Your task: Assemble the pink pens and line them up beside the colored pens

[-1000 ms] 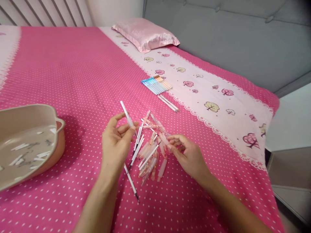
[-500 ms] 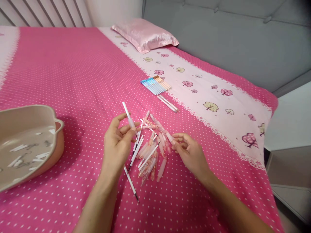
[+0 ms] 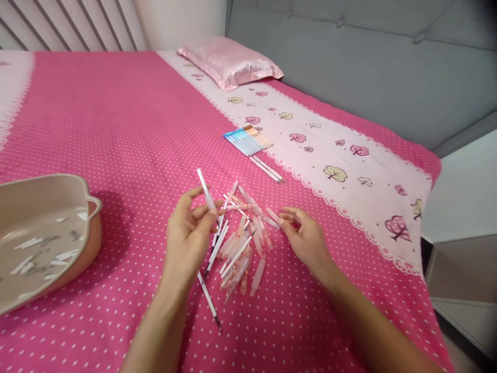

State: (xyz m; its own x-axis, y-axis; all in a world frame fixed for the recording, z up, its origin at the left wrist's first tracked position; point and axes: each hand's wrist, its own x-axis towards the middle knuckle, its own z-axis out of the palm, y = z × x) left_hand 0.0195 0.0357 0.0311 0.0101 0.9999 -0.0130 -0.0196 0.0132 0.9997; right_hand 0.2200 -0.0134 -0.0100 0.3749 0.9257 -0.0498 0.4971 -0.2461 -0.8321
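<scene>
- The person's left hand has its thumb and fingers closed on a slim white tube with a frosted, translucent lower section; its white end points up and away from the palm, above the bed.
- The right hand pinches a short, pale pink translucent plastic piece between thumb and fingertips, just beside the pile, on the side towards the bed's right edge.
- Between the hands and nearer the person lies the loose pile of clear and pink plastic pen parts, mixed with thin white dark-tipped refills; some pieces cross, and their exact overlaps are hard to make out.
- One separate white refill with a dark tip slants below the left hand, towards the bed's near edge.
- Beyond the pile, towards the headboard, is a neat row of blue and peach pens, with two pale slender pens beside it.
- A beige plastic basin left of the left hand holds small white pieces and dark bits.
- The shiny pink satin pillow lies at the far corner, by the grey padded headboard.
</scene>
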